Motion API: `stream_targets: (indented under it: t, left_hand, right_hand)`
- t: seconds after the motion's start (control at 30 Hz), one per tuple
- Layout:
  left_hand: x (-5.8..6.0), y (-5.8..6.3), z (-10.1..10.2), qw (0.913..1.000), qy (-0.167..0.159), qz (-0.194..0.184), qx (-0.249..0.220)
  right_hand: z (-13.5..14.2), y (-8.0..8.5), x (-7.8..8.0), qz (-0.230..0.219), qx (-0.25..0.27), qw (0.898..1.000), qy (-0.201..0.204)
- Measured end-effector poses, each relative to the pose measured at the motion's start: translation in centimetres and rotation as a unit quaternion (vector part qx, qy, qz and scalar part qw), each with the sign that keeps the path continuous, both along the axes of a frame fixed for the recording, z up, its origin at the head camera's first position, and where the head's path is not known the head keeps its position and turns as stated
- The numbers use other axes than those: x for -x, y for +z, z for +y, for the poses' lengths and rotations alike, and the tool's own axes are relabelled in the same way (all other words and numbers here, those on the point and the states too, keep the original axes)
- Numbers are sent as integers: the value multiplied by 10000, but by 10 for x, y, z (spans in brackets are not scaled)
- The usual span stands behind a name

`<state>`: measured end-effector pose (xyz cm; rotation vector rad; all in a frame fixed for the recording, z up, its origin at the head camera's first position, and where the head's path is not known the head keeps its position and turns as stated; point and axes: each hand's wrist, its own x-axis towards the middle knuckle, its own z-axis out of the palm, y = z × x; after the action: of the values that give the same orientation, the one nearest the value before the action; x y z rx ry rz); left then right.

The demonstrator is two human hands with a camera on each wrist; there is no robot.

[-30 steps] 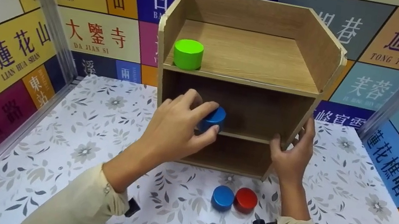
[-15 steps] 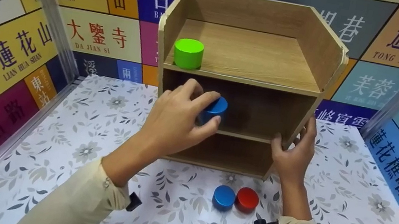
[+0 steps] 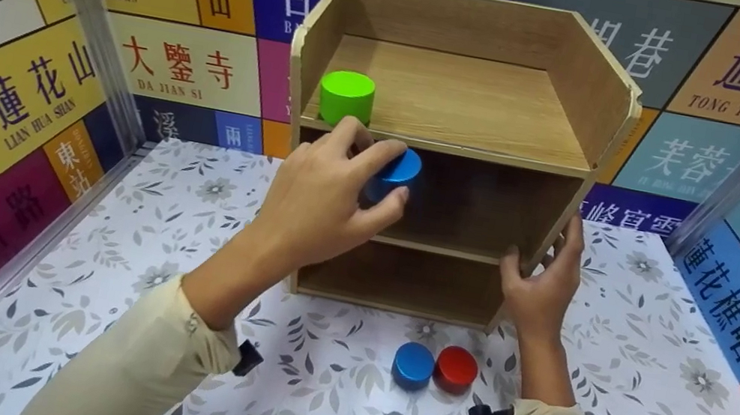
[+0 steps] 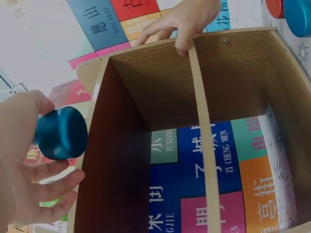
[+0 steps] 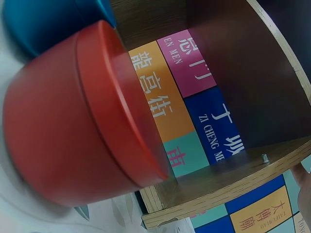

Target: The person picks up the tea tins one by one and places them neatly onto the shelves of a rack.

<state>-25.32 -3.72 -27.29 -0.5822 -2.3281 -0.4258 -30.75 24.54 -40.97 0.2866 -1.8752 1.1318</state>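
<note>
The left hand (image 3: 322, 195), arm stretched forward, grasps a blue canister (image 3: 404, 166) between thumb and fingers in front of the wooden shelf (image 3: 465, 99), while the right hand (image 3: 544, 291) grips its right side panel, thumb at the front edge. Since a second ago the left hand and its canister have risen from the middle board's level to near the top board's front edge; the right hand has kept its place.
</note>
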Motion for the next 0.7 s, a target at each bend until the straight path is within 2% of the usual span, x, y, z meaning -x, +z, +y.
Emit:
stream_targets:
  t: [0.23, 0.47, 0.7]
  left_hand:
    - [1, 14, 3, 10000, 37, -8, -18]
    - [5, 25, 5, 9999, 21, -112, -98]
    - [9, 31, 7, 9999, 31, 52, -141]
  right_hand:
    - [2, -3, 3, -11, -21, 10000, -27]
    - [15, -20, 22, -85, -20, 10000, -32]
    - [18, -25, 26, 113, -141, 9998, -131]
